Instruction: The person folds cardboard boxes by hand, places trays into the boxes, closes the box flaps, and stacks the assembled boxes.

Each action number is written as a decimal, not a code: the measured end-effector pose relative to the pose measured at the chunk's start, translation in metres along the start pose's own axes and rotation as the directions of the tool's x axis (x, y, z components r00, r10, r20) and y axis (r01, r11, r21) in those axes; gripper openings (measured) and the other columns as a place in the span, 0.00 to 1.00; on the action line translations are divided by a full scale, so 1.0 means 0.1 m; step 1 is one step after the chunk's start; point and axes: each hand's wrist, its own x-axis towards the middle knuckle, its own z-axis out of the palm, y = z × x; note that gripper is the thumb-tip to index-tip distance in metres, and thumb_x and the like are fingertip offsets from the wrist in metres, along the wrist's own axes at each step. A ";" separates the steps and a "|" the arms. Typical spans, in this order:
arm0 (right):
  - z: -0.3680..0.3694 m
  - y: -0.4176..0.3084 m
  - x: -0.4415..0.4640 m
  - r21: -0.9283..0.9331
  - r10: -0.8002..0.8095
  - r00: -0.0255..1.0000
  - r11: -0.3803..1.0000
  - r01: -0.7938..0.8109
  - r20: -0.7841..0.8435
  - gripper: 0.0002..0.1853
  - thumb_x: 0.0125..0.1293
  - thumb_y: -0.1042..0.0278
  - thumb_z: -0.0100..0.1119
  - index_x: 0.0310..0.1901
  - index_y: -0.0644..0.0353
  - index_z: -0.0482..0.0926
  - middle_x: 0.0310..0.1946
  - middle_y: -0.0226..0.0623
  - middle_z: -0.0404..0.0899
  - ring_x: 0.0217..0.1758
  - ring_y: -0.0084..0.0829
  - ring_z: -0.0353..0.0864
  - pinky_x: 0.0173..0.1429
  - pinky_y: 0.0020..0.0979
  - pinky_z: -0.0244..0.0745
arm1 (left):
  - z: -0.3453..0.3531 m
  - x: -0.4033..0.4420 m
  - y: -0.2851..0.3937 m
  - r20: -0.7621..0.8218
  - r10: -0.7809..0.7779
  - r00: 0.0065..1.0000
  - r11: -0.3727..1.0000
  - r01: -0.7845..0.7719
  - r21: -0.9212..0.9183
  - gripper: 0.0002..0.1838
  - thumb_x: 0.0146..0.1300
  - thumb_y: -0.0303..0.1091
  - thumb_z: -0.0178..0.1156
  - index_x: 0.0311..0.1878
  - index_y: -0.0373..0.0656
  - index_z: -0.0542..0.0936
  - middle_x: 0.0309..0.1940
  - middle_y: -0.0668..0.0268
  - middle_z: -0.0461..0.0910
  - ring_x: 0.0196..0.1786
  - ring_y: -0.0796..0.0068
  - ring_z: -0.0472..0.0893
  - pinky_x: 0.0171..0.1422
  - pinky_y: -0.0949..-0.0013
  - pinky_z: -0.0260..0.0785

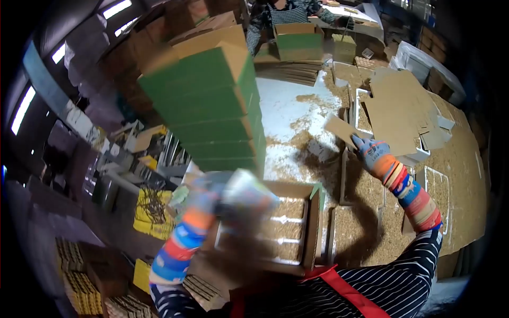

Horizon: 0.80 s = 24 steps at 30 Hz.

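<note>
My left hand [204,196], in a grey glove and smeared by motion, is over the left side of an open cardboard box [310,228]. A whitish, blurred object [246,193] is at its fingers; its kind cannot be made out. Inside the box lie tan blocks [289,212] with white edges. Gloved as well, my right hand [374,153] is out to the right, its fingers closed on the near end of a flat piece of cardboard [339,131]. Large cardboard sheets [403,111] lie just beyond that hand.
A tall stack of green-sided cartons [204,106] rises behind the box. The white table [278,106] is strewn with tan crumbs. Trays of tan material [355,228] stand at right. Across the table is another person [289,16] by a green carton [299,45]. Yellow bundles [151,212] lie at left.
</note>
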 end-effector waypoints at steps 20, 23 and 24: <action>-0.57 -2.44 -0.88 0.140 -0.521 0.841 0.830 0.539 -0.146 0.24 0.57 0.71 0.44 0.58 0.61 0.66 0.40 0.43 0.69 0.34 0.38 0.76 0.30 0.37 0.74 | -0.81 -0.69 -1.85 -0.546 -0.562 0.621 0.824 0.367 -0.431 0.10 0.59 0.30 0.56 0.39 0.31 0.77 0.33 0.56 0.81 0.35 0.67 0.79 0.44 0.67 0.70; -0.34 -2.66 -0.82 0.309 -0.612 0.788 0.764 0.567 0.067 0.25 0.58 0.61 0.47 0.58 0.59 0.65 0.51 0.47 0.68 0.38 0.41 0.79 0.34 0.41 0.74 | -0.33 -0.97 -2.95 -0.574 -0.581 0.577 0.705 0.709 0.000 0.26 0.54 0.50 0.59 0.45 0.35 0.76 0.40 0.48 0.78 0.45 0.52 0.77 0.51 0.59 0.67; -0.34 -2.74 -0.79 0.300 -0.618 0.766 0.776 0.556 0.178 0.27 0.59 0.56 0.48 0.59 0.59 0.65 0.53 0.47 0.67 0.42 0.43 0.78 0.41 0.42 0.74 | -0.28 -0.96 -2.87 -0.520 -0.573 0.634 0.672 0.726 0.146 0.28 0.54 0.51 0.58 0.50 0.37 0.74 0.41 0.49 0.78 0.47 0.51 0.76 0.53 0.60 0.68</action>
